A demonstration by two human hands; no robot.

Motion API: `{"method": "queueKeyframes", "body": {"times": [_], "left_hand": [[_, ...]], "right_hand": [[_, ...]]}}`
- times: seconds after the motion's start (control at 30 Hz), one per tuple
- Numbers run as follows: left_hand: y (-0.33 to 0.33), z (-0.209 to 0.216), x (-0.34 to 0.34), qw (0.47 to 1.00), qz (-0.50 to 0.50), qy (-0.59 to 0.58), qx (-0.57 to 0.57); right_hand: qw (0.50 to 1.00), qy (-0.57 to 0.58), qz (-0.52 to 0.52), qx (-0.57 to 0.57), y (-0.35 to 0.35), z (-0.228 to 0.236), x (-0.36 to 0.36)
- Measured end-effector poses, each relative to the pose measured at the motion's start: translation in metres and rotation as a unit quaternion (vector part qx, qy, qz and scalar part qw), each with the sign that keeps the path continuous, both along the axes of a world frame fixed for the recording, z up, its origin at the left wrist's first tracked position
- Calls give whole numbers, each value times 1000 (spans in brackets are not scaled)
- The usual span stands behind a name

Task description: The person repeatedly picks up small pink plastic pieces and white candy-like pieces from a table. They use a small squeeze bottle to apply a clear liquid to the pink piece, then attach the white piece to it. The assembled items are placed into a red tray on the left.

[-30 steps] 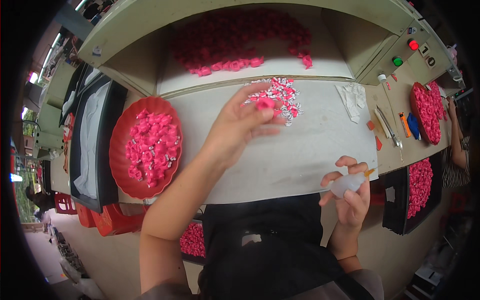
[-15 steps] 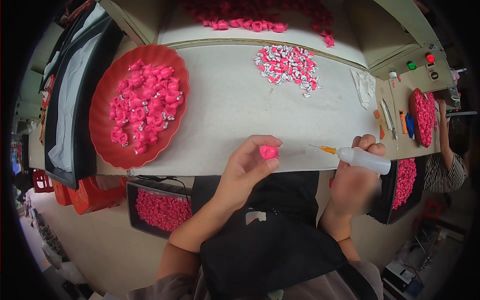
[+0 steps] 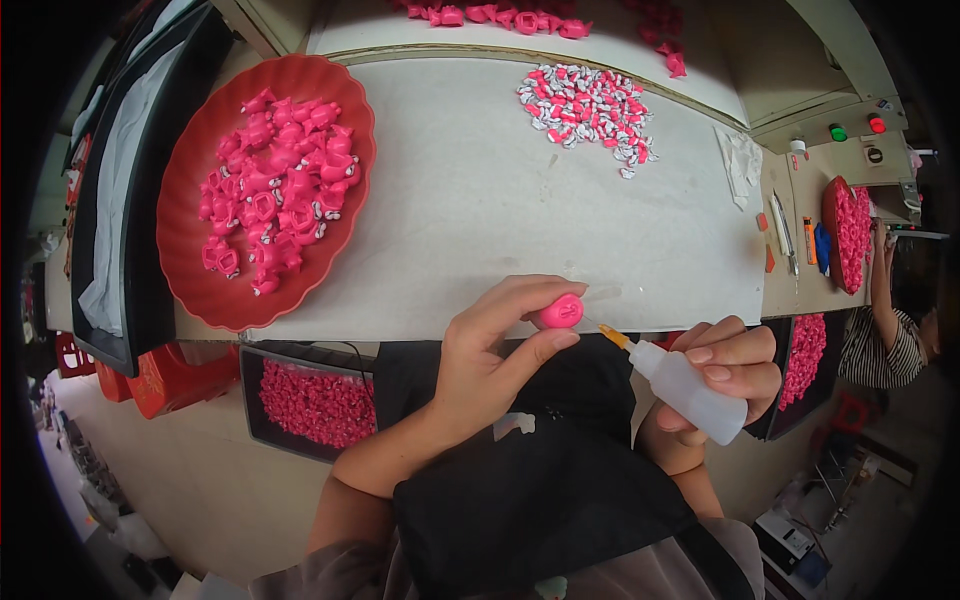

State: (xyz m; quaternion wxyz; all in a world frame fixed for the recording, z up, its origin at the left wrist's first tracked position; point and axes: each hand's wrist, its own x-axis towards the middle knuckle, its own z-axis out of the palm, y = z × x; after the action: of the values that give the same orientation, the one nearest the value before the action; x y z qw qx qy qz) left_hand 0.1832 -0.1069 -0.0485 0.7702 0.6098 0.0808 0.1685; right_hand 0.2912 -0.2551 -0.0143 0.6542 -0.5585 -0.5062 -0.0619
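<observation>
Pink piece [image 3: 561,311] half-hidden in left hand [image 3: 490,358], glue bottle [image 3: 685,392] nozzle touching

Work surface [image 3: 480,200]: pale grey, matte, evenly lit, curved by the lens. Raised ledge [image 3: 520,40] along the far edge of the surface, beige. Control box [image 3: 850,135] beyond the surface's far right corner, beige, with one green and one red button. Side counter [image 3: 790,270] right of the surface, tan. Dark bin [image 3: 310,400] hung below the surface's near edge. Red crate [image 3: 170,380] below the surface's near left corner. Floor [image 3: 180,480] beneath the surface, light beige, smooth. Dark tray [image 3: 120,200] left of the surface, lined with white sheet.
</observation>
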Motion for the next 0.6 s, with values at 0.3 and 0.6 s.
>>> {"method": "queueKeyframes", "body": {"times": [0.3, 0.6], "left_hand": [[-6, -2, 4, 999, 41, -6, -9], [-5, -2, 5, 993, 25, -17, 116]], "right_hand": [[998, -27, -33, -49, -1, -1, -4], [997, -9, -23, -67, -4, 5, -5]]}}
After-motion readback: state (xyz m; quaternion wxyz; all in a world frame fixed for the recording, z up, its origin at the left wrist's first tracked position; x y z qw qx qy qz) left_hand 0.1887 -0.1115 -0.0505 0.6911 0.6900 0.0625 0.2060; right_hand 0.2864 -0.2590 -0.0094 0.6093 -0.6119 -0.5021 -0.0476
